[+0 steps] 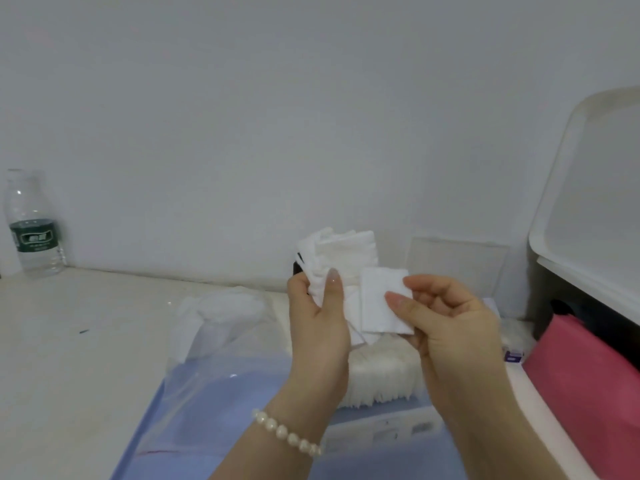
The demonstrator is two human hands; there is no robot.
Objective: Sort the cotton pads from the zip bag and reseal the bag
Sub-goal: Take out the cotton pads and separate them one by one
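Observation:
My left hand [320, 317] grips a loose bunch of white cotton pads [341, 252], held up above the table. My right hand [450, 323] pinches a single square cotton pad [379, 301] between thumb and fingers, right beside that bunch. Below my hands a neat row of stacked cotton pads [381, 379] lies on a blue surface [242, 410]. The clear zip bag [221, 358] lies to the left, its red seal line near me, with some crumpled white pads at its far end.
A plastic water bottle [33, 226] stands at the far left against the wall. A white bin lid [588, 188] leans at the right above a pink bag [585, 375]. A clear box [457, 268] sits behind the pads.

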